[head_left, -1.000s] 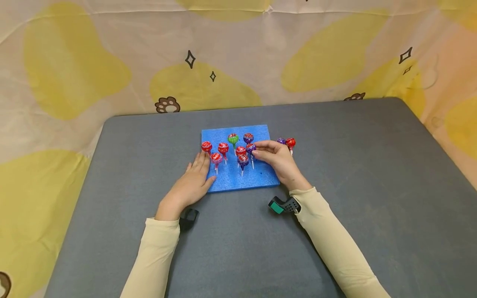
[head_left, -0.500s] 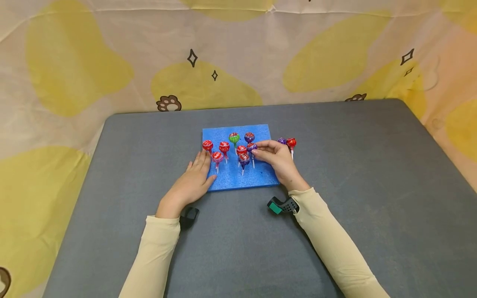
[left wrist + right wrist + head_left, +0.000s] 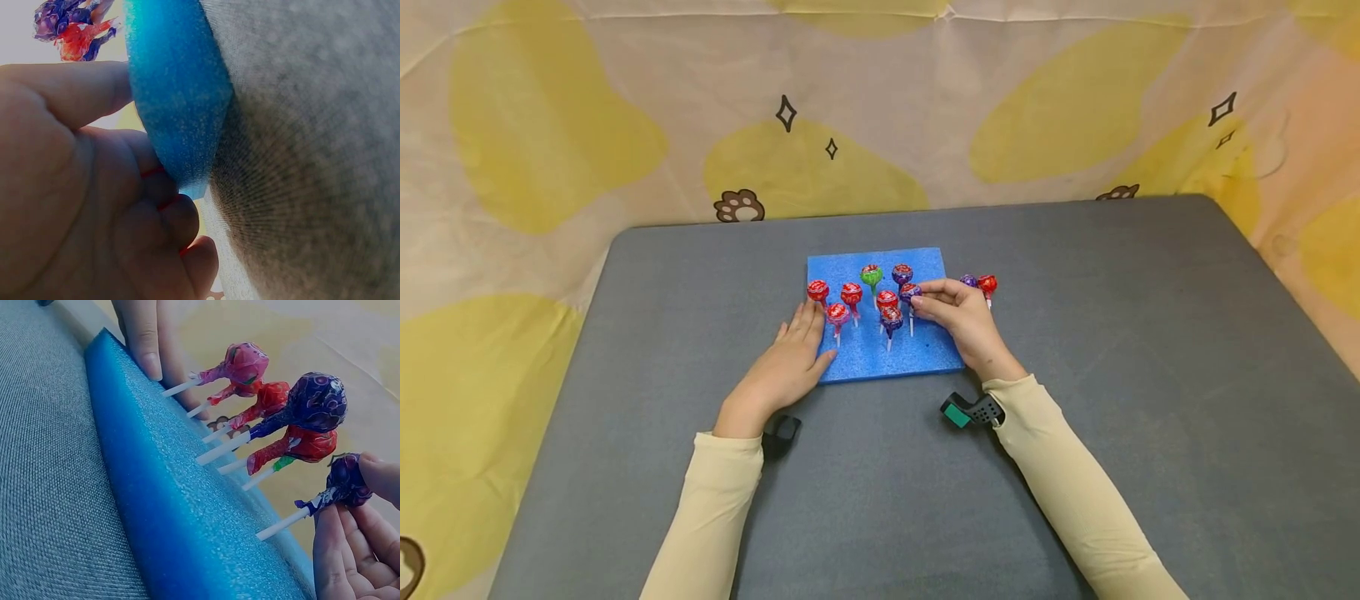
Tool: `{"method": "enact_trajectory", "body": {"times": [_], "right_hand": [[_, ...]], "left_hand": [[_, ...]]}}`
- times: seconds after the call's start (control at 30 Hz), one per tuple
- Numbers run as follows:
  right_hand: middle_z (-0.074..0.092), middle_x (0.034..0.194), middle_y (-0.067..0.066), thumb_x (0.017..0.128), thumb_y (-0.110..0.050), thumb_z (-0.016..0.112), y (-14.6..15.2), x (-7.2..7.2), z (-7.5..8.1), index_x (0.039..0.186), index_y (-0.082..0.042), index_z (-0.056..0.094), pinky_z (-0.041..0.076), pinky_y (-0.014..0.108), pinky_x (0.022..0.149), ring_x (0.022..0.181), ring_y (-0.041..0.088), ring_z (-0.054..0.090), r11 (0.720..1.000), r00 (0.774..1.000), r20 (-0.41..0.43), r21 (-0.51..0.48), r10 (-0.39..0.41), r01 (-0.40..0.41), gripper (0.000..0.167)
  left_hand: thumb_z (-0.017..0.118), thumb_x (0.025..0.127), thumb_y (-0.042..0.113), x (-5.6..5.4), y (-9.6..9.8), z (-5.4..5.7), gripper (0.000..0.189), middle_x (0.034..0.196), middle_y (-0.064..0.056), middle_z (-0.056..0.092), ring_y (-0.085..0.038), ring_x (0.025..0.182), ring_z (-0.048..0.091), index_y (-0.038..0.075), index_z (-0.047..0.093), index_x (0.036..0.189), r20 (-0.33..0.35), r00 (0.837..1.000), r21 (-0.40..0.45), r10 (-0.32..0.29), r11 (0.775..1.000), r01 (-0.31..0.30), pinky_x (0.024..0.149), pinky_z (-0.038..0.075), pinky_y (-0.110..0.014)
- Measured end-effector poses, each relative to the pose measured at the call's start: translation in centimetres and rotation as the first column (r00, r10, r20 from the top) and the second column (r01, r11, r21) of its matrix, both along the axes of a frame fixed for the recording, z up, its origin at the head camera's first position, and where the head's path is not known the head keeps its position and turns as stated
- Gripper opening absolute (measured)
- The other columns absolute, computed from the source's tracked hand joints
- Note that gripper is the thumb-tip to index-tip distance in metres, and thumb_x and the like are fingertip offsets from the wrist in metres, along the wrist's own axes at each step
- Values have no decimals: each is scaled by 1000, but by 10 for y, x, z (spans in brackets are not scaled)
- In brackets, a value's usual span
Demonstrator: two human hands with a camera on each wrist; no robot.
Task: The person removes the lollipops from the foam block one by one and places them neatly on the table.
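A blue foam board [image 3: 925, 354] lies on the table with several wrapped lollipops standing in it by their sticks. My right hand [image 3: 966, 321] pinches the head of a purple lollipop [image 3: 350, 478] between thumb and fingers; its stick meets the foam in the right wrist view. My left hand [image 3: 782, 362] rests flat along the board's left edge, thumb on its front corner. Near those fingers stand a pink lollipop [image 3: 837, 314] and two red ones. Another red lollipop [image 3: 887, 298], a purple one [image 3: 891, 318], a green one [image 3: 871, 275] and a rear purple one [image 3: 902, 273] stand nearby.
Beyond my right hand, to the right of the board, are a red lollipop [image 3: 987, 285] and a purple lollipop [image 3: 968, 281], partly hidden by the hand. The grey table [image 3: 865, 500] ends at a patterned cloth [image 3: 850, 83] behind.
The right hand and the purple lollipop it pinches have shifted very slightly right. The left hand stays on the board's edge.
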State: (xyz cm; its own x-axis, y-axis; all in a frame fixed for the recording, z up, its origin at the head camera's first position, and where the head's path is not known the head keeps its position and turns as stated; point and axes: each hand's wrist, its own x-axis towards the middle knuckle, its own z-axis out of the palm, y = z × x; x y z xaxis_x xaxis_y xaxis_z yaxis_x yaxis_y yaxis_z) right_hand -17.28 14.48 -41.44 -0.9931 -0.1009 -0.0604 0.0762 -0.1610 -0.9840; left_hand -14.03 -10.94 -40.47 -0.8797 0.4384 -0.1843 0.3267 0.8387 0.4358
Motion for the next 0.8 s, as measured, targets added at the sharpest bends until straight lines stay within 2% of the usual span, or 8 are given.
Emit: {"method": "enact_trajectory", "body": {"times": [0.13, 0.43, 0.8], "right_hand": [[67, 85, 2, 88, 6, 60, 0, 0, 0, 99, 1, 62, 54, 25, 75, 78, 11, 66, 1000, 1000, -2, -29, -1, 1, 12], [68, 83, 3, 89, 8, 56, 2, 1, 0, 90, -5, 64, 54, 26, 76, 78, 12, 65, 987, 1000, 16, -162, -22, 24, 15], [66, 84, 3, 90, 6, 56, 4, 0, -1, 90, -6, 64, 54, 26, 77, 79, 13, 64, 981, 999, 28, -188, -34, 39, 15]], "left_hand": [[45, 99, 28, -1, 0, -1, 69, 155, -22, 2, -36, 142, 0, -7, 10, 147, 1, 1000, -2, -3, 1000, 3, 112, 7, -52], [44, 99, 28, -1, 0, -2, 69, 155, -22, 2, -35, 142, 0, -7, 10, 147, -1, 1000, -2, -3, 1000, 3, 112, 7, -52], [44, 99, 28, -1, 1, -2, 69, 155, -22, 3, -36, 142, 0, -7, 10, 147, -3, 1000, -3, -2, 1000, 2, 112, 7, -52]]}}
